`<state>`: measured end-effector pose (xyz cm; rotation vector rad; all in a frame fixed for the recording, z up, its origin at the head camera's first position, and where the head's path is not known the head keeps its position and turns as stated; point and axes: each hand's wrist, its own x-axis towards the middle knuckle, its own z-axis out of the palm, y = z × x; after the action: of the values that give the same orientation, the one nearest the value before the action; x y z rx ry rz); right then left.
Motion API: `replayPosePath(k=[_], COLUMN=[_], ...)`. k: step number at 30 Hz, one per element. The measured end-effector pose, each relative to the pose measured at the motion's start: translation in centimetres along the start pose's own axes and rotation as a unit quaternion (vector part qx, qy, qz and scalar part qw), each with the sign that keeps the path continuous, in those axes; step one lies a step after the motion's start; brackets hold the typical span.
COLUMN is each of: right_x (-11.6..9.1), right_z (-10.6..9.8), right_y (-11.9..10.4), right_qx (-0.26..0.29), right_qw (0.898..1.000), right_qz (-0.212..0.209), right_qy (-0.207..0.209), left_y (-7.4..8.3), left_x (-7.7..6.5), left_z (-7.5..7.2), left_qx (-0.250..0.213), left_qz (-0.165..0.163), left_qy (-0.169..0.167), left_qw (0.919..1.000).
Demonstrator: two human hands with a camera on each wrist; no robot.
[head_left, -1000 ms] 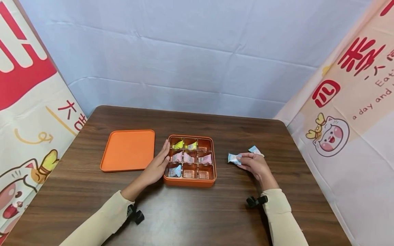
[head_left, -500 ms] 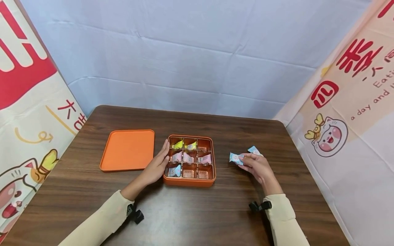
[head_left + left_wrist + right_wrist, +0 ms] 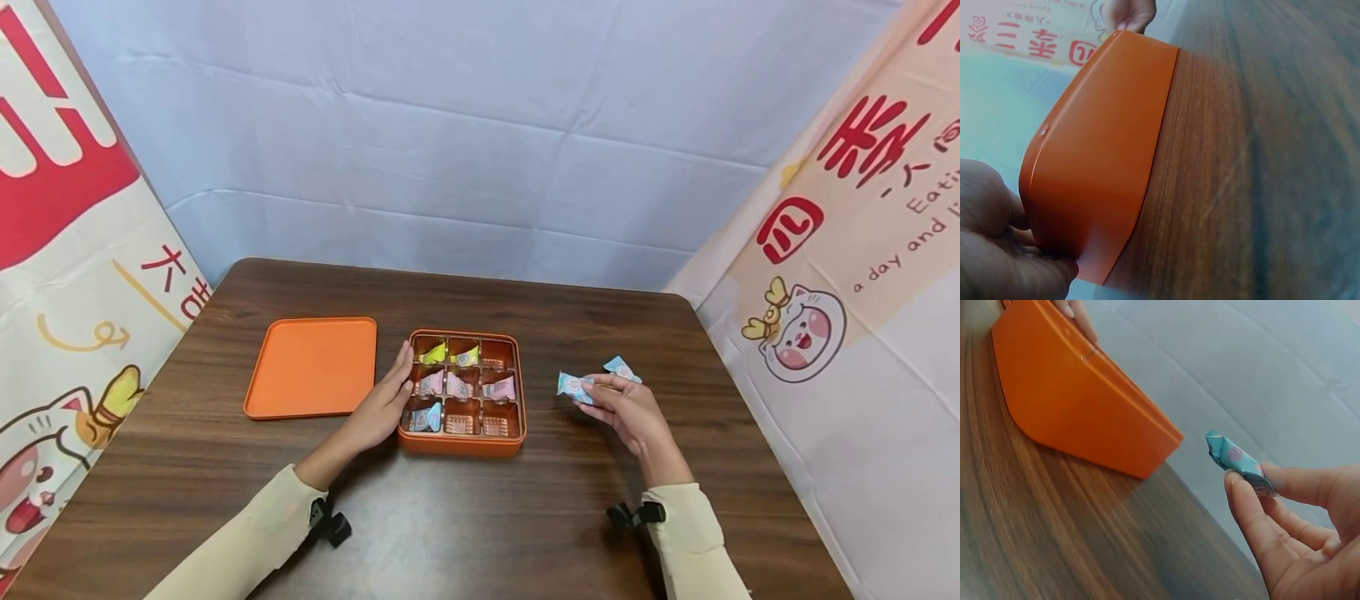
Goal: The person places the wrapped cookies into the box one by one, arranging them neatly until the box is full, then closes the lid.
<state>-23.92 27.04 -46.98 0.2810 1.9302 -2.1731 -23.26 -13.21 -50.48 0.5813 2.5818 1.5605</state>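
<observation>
My right hand [image 3: 630, 408] pinches a blue wrapped candy [image 3: 573, 386] between thumb and fingertips, to the right of the orange box [image 3: 461, 446]. In the right wrist view the candy [image 3: 1238, 456] has crimped ends and pink dots, and it is held above the table. My left hand [image 3: 382, 408] lies along the box's left wall with its fingers extended and touching the rim. Inside the box is a brown divided tray. Two yellow candies [image 3: 465, 356] sit in its back row, three pink candies [image 3: 460, 384] in the middle row, and a blue candy [image 3: 426, 417] at front left.
Another blue candy [image 3: 621, 367] lies on the table just behind my right hand, partly covered by it. The flat orange lid [image 3: 315, 367] rests on the dark wood table [image 3: 465, 533] left of the box. Pale cloth [image 3: 480, 150] hangs behind the table.
My right wrist has drawn slightly back and right, while the pinched candy shifts very little. The left hand and the box stay in place.
</observation>
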Motion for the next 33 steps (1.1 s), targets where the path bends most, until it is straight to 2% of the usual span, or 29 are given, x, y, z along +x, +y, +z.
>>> replayPosePath(k=[14, 22, 33], right_x=[-1.2, -1.6, -2.0], right_z=[1.9, 2.5, 3.5], right_y=[-0.4, -0.3, -0.2], right_qx=[0.007, -0.006, -0.003], right_qw=[0.999, 0.999, 0.998], right_qz=[-0.022, -0.022, -0.025], right_qy=[-0.022, -0.028, -0.050], left_y=[0.0, 0.1, 0.1], left_x=[-0.1, -0.1, 0.0], left_z=[-0.1, 0.0, -0.1], left_qx=[-0.011, -0.005, -0.011], left_qz=[0.002, 0.009, 0.004], left_qy=[-0.002, 0.000, -0.003], left_qw=[0.9999, 0.9999, 0.9999])
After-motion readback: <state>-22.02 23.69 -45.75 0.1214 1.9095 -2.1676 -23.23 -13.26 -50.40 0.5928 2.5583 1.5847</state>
